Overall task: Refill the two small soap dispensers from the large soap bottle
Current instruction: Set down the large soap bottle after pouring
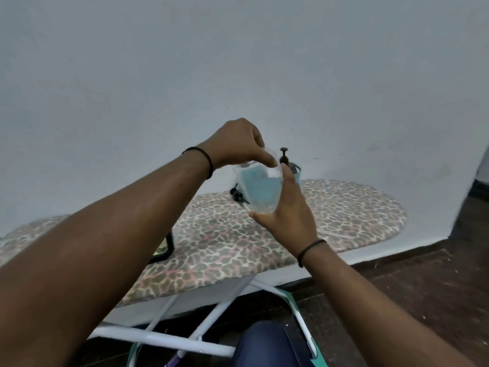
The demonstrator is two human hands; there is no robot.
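The large soap bottle (258, 188) is clear plastic with blue soap inside, and it is held just above the leopard-print ironing board (227, 242). My left hand (236, 144) grips the bottle's top from above. My right hand (287, 207) wraps its right side, thumb under the base. Right behind the bottle stands a small teal dispenser (295, 172) with a dark pump (284, 154) on it. A loose black pump head (236, 195) lies on the board left of the bottle. My left arm hides part of the board.
A black object (162, 250) sticks out from under my left forearm on the board. A pale wall runs behind the board. The board's white metal legs (169, 339) and the dark wood floor (412, 287) lie below, with my knee (267, 343) at the bottom.
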